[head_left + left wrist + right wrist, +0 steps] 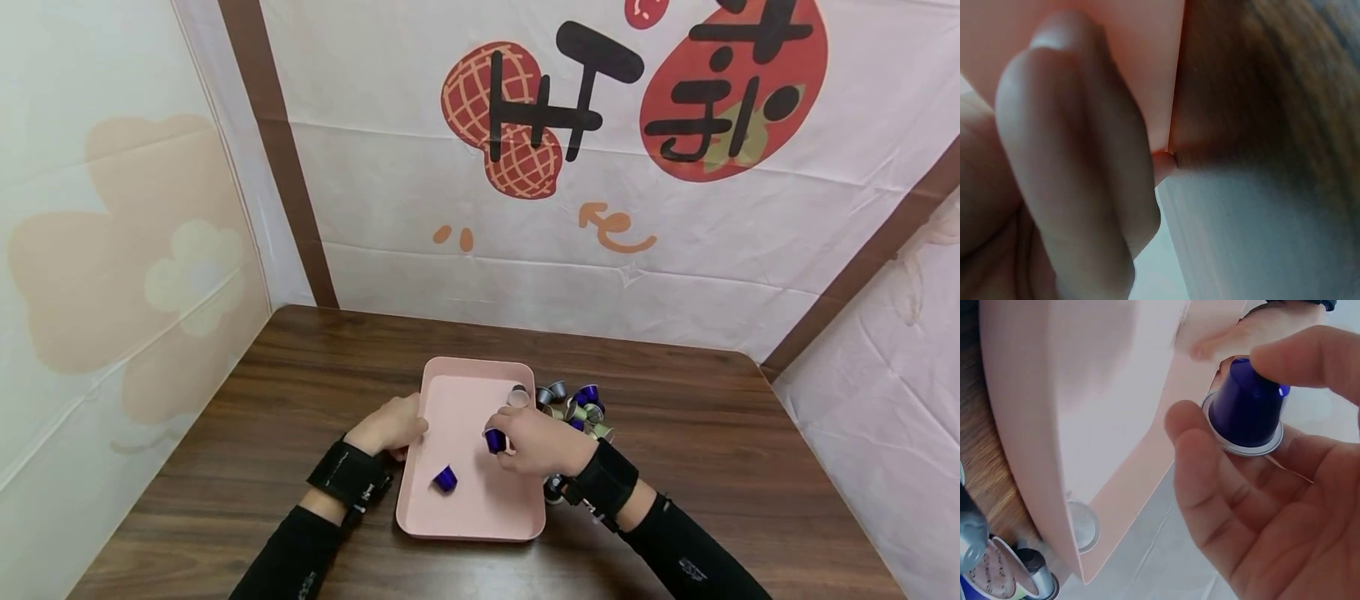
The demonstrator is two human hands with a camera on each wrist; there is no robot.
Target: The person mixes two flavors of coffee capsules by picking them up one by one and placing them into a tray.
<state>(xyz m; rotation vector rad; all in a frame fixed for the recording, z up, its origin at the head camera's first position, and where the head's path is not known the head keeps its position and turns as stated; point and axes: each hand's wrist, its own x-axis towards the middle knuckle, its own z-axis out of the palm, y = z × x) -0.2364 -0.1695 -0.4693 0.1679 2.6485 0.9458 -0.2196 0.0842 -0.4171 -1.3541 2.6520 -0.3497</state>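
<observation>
Gripped a pink tray (1144,44) at upper left with the left hand (1072,169), large across the left half, with a fingertip (1164,166) at the tray's edge near centre. Had brown wood-grained counter (1241,81) at upper right, greyer below.

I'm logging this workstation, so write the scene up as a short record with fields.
Left hand: grips the pink tray at its left side
Right hand: holds a blue capsule above the tray
In tray: a second blue capsule, lying nearer the person; a pale-lidded capsule, far right corner
Right of tray: loose capsules, blue, silver and pale green
Surface: brown wood-grain table
</observation>
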